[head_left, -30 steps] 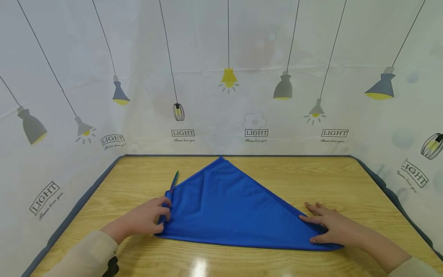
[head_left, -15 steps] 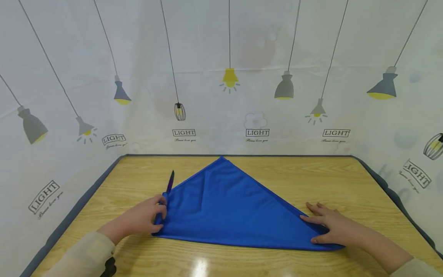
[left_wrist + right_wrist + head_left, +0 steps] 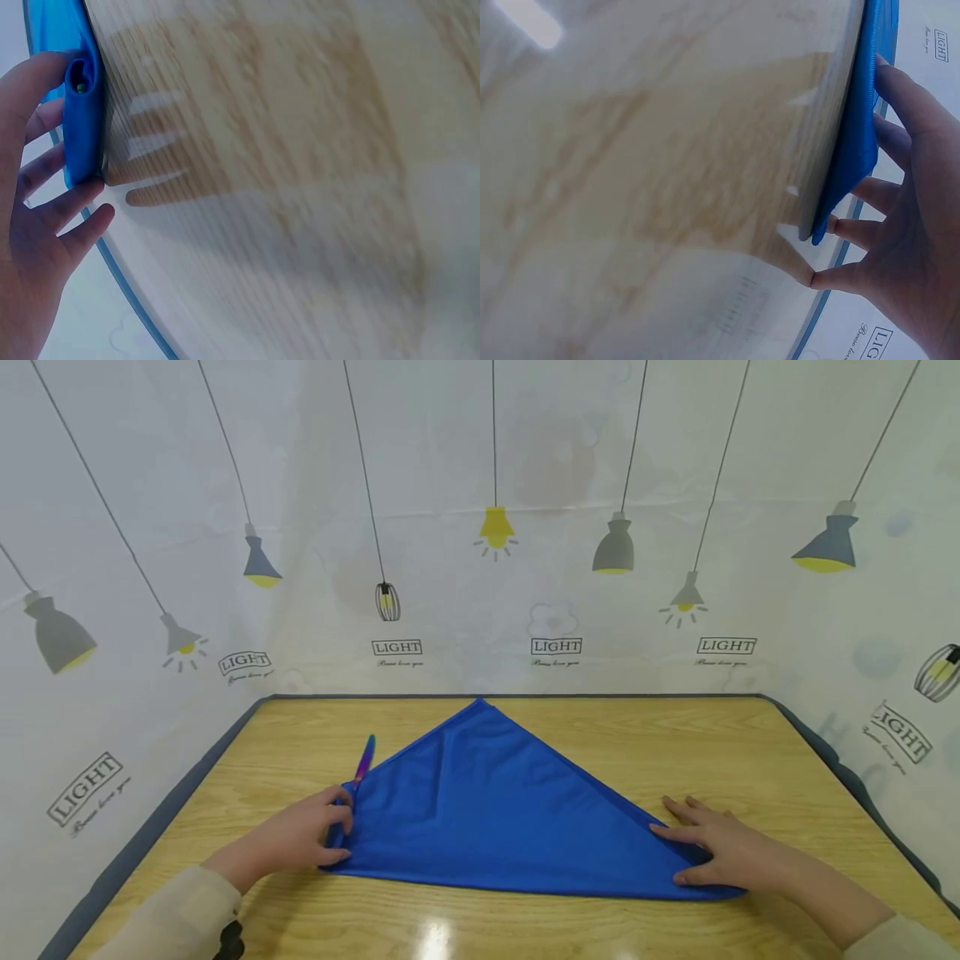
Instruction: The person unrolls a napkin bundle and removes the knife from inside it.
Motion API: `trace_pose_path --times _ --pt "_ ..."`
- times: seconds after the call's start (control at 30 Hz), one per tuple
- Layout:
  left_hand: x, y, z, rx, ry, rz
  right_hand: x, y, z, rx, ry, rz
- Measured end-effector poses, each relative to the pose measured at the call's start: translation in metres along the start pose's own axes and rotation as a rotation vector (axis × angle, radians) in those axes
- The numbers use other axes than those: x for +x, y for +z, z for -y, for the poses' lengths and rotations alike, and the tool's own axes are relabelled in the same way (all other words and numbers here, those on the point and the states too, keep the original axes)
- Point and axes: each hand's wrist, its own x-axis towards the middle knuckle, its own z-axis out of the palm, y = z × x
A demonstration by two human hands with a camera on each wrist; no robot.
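Observation:
A blue cloth [image 3: 480, 818] lies on the table in a triangle, its point toward the back. Its left corner is rolled over a slim rainbow-coloured utensil [image 3: 364, 760]. Only one blade-like end sticks out, so its exact kind is hidden. My left hand [image 3: 303, 831] holds the rolled edge, with fingers curled over it and thumb at the near end. In the left wrist view the roll's end [image 3: 81, 82] shows a small opening with something greenish inside. My right hand [image 3: 723, 852] rests with spread fingers on the cloth's right corner, partly on the wood.
The wooden table [image 3: 645, 735] has a dark blue border strip [image 3: 525, 696] along its back and sides. White sheets printed with lamps [image 3: 495, 593] stand behind and at both sides. A bright reflection lies near the front.
My left hand has moved left with the roll, and more cloth lies flat at that side. The utensil has turned and shifted left. My right hand stays in place.

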Motion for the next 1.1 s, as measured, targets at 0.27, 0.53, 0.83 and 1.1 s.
trace_pose_path --times 0.27,0.53,0.83,1.1 --pt "-0.005 0.001 0.005 -0.015 0.044 -0.041 0.001 -0.001 0.000 -0.018 0.006 0.002" --pt "-0.011 -0.001 0.007 -0.037 0.022 -0.062 0.001 -0.001 -0.003 -0.028 -0.002 0.001" --pt "-0.015 0.002 0.013 -0.026 -0.037 -0.079 0.001 0.003 -0.004 -0.011 0.004 0.006" --pt "-0.019 0.003 0.015 -0.038 -0.028 -0.100 0.001 0.004 -0.005 -0.014 -0.003 0.002"
